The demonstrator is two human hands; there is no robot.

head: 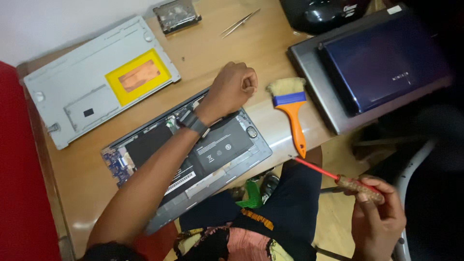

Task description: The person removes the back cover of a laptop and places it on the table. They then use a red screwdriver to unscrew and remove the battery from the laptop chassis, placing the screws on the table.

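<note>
An opened laptop (227,150) lies base-up on the wooden table, its black battery and blue circuit board exposed. My left hand (234,87) is closed in a fist and rests at the laptop's far edge, with a dark band on the wrist. My right hand (377,215) is off the table at the lower right and grips a screwdriver (338,180) with a red shaft and brownish handle, its tip pointing toward the table edge. An orange-handled paintbrush (292,108) with a blue ferrule lies just right of my left hand.
A grey bottom cover (72,92) with a yellow patch lies at the left. A small drive (176,14) and metal tweezers (240,22) sit at the far edge. A dark blue laptop (386,63) is stacked on a grey one at right. A red surface borders the left.
</note>
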